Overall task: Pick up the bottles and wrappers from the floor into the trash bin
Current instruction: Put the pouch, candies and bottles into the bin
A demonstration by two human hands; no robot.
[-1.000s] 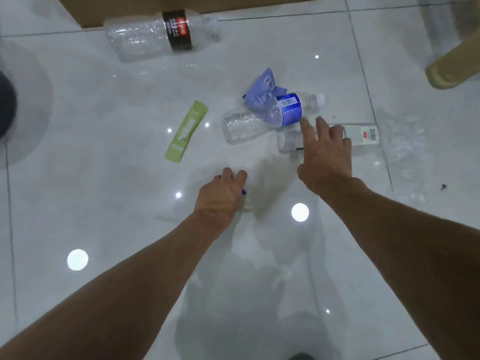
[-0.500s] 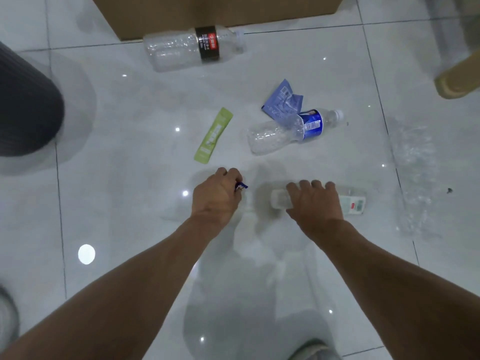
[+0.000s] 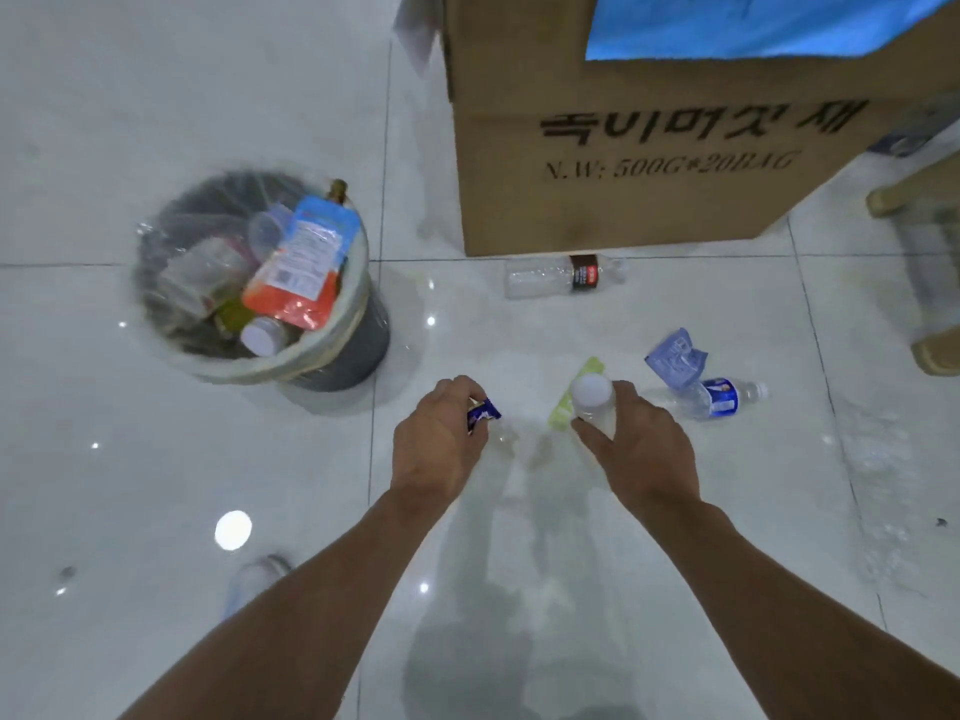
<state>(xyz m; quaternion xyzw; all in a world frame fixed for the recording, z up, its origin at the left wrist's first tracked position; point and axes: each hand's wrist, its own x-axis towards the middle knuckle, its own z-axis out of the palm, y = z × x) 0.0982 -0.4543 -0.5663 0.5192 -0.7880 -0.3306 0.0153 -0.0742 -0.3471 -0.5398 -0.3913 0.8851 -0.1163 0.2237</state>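
head view: a small dark blue wrapper [image 3: 483, 412] is pinched in the closed left hand [image 3: 441, 439], and a clear bottle with a white cap [image 3: 594, 402] is gripped upright in the closed right hand [image 3: 636, 449]. both are held above the white tiled floor [image 3: 156, 459]. a lined trash bin [image 3: 332, 350], already filled with wrappers and bottles, is seen to the left of the hands. still on the floor are a green wrapper [image 3: 563, 407] partly hidden behind the held bottle, a crumpled blue wrapper [image 3: 675, 358] touching a blue-labelled bottle [image 3: 714, 398], and a dark-labelled bottle [image 3: 563, 275] just beside a cardboard box [image 3: 623, 200].
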